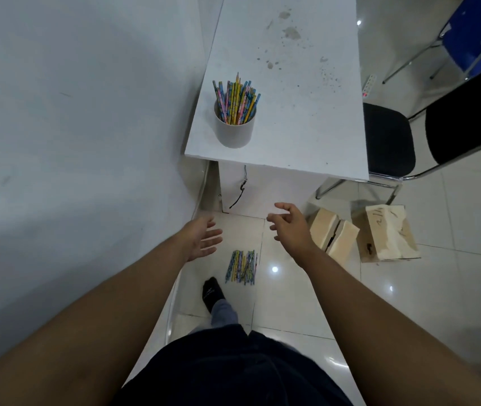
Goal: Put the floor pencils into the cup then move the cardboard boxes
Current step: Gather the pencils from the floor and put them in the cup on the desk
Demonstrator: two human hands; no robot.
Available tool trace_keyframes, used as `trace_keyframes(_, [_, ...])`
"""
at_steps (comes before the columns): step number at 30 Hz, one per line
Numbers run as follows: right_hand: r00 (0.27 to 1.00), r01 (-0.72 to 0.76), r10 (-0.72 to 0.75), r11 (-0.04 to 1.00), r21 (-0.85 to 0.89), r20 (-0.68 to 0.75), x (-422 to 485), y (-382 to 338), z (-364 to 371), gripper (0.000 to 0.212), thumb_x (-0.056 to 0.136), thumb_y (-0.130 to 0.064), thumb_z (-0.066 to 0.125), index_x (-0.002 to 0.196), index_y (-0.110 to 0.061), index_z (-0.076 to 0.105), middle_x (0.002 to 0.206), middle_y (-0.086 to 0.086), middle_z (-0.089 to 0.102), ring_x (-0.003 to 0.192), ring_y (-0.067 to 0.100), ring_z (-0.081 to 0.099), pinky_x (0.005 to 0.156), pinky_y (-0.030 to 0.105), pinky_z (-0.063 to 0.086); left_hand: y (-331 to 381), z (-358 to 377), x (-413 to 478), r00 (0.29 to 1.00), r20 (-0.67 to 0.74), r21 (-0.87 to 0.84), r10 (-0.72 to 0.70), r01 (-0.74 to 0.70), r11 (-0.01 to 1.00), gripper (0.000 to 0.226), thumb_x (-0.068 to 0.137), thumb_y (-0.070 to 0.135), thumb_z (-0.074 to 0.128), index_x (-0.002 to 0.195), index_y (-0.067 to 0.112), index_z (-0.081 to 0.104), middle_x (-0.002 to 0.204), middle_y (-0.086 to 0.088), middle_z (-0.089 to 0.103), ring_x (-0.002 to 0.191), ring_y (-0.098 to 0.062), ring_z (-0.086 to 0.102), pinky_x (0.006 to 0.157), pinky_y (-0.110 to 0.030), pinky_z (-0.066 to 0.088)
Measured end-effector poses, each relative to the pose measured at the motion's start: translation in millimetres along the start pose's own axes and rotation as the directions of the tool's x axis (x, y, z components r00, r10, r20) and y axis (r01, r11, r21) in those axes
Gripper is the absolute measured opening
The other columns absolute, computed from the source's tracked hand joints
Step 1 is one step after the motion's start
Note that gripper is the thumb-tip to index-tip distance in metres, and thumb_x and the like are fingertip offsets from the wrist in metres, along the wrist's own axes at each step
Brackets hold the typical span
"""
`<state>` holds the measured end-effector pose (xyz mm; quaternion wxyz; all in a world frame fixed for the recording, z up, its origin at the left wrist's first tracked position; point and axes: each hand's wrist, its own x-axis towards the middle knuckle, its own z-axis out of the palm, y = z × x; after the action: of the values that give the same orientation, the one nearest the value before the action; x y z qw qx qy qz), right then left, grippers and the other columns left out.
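Several colourful pencils (241, 266) lie in a loose bundle on the tiled floor in front of the table. A white cup (234, 128) holding several more pencils stands on the near left corner of the white table (292, 98). Two cardboard boxes sit on the floor to the right, one (334, 234) closer to the table leg, the other (387, 237) with writing on it. My left hand (202, 240) and my right hand (289, 222) hover above the floor pencils, both empty with fingers spread.
A wall (72, 112) runs along the left. A black folding chair (388, 142) stands right of the table, a blue chair (476, 30) behind it. A power strip (368, 85) lies on the floor. My socked foot (212, 293) is beside the pencils.
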<state>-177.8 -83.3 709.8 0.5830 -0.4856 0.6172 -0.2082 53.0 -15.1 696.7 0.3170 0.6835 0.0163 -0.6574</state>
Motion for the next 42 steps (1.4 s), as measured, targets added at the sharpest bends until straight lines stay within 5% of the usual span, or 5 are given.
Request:
trace_keyframes(11, [0.995,-0.095,0.094,0.995,0.024,0.021,-42.6,104.4,-22.7,0.032,0.1,-0.015,0.063,0.13,-0.026,0.059,0.114,0.013,0.073,0.102,0.031,0.071,0.09,0.048,0.058,-120.9,29.4,-7.4,0.993,-0.102,0.051,0.057,-0.052,0.997,0.026,0.107,0.037,0.054,0.125,0.019,0.059,0.114,0.001,0.07,0.108,-0.02,0.068,0.103,-0.042,0.052])
trace_keyframes(17, [0.982,-0.188,0.188,0.981,0.055,-0.007,-50.9,171.5,-11.6,0.031,0.101,-0.016,0.061,0.129,-0.028,0.059,0.113,0.011,0.075,0.089,0.022,0.068,0.078,0.041,0.058,-176.2,36.9,12.7,0.986,-0.142,0.066,0.088,-0.079,0.995,0.028,0.106,0.036,0.056,0.125,0.017,0.062,0.12,-0.001,0.071,0.108,-0.019,0.069,0.088,-0.036,0.057])
trace_keyframes(26, [0.975,-0.21,0.212,0.977,0.038,-0.064,2.2,279.1,28.4,0.03,0.1,-0.009,0.064,0.127,-0.024,0.062,0.107,0.015,0.072,0.077,0.018,0.065,0.047,0.014,0.049,-223.7,6.1,135.6,0.967,-0.21,0.2,0.142,-0.1,0.975,0.027,0.105,0.035,0.058,0.122,0.015,0.063,0.119,-0.003,0.071,0.11,-0.022,0.068,0.102,-0.046,0.055])
trace_keyframes(36, [0.973,-0.167,0.16,0.986,-0.023,-0.166,109.2,445.7,86.1,0.025,0.1,-0.014,0.066,0.12,-0.028,0.063,0.093,0.001,0.071,0.057,-0.004,0.063,0.045,0.011,0.045,-301.7,-29.4,320.7,0.941,-0.204,0.4,0.272,-0.173,0.9,0.015,0.103,0.028,0.059,0.107,0.015,0.067,0.105,-0.004,0.072,0.095,-0.018,0.069,0.083,-0.036,0.056])
trace_keyframes(42, [0.985,-0.064,0.038,0.986,-0.151,-0.171,186.9,526.1,112.8,0.022,0.102,-0.02,0.065,0.118,-0.035,0.062,0.092,-0.012,0.069,0.07,-0.009,0.065,0.048,0.009,0.045,-323.1,-31.4,436.2,0.929,-0.127,0.514,0.349,-0.239,0.823,0.016,0.101,0.031,0.062,0.105,0.016,0.066,0.101,-0.007,0.07,0.091,-0.023,0.065,0.077,-0.036,0.055])
